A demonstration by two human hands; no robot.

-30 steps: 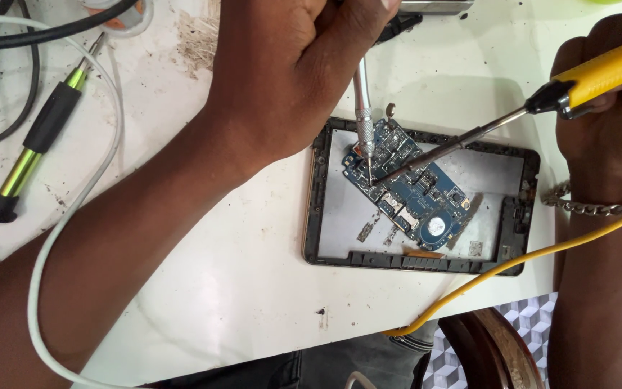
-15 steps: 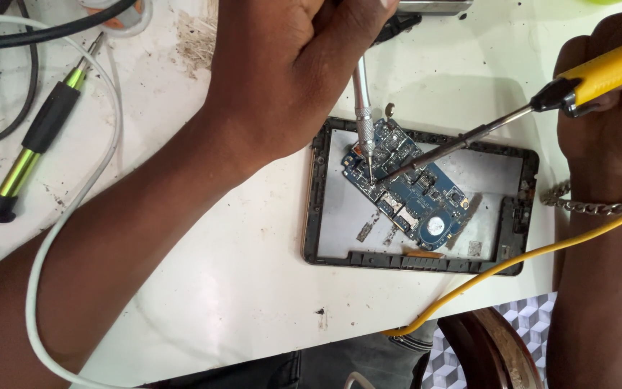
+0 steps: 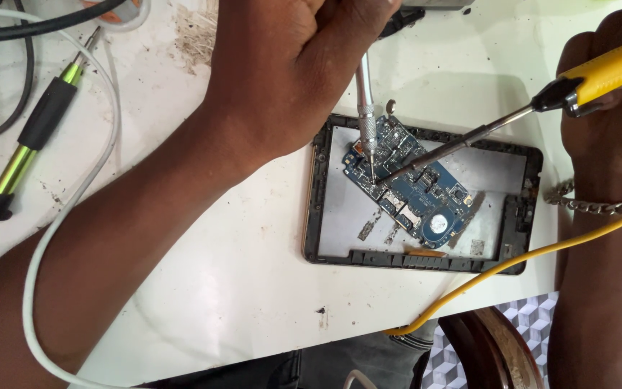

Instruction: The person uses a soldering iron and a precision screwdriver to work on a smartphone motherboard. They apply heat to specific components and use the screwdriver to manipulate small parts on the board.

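Blue circuit board [image 3: 408,189] lies at an angle inside a black tablet frame [image 3: 316,216], which rests flat on the white worktop [image 3: 253,274] so that the board is backed from below while tools press on it. The left hand [image 3: 289,65] reaches in from the upper left, its grip closed around a slim metal tool [image 3: 365,115] held nearly upright, the tip touching the upper left part of the board. The right hand [image 3: 613,137] is curled shut around the yellow handle of a soldering iron [image 3: 599,75]; its long dark tip slants down to the left and meets the board just beside the tip of the metal tool, so both points bear on one spot. A yellow cable [image 3: 520,263] crosses the frame's lower right corner. A green-and-black screwdriver [image 3: 34,137] lies well apart to the left, beside a white cable [image 3: 73,209].
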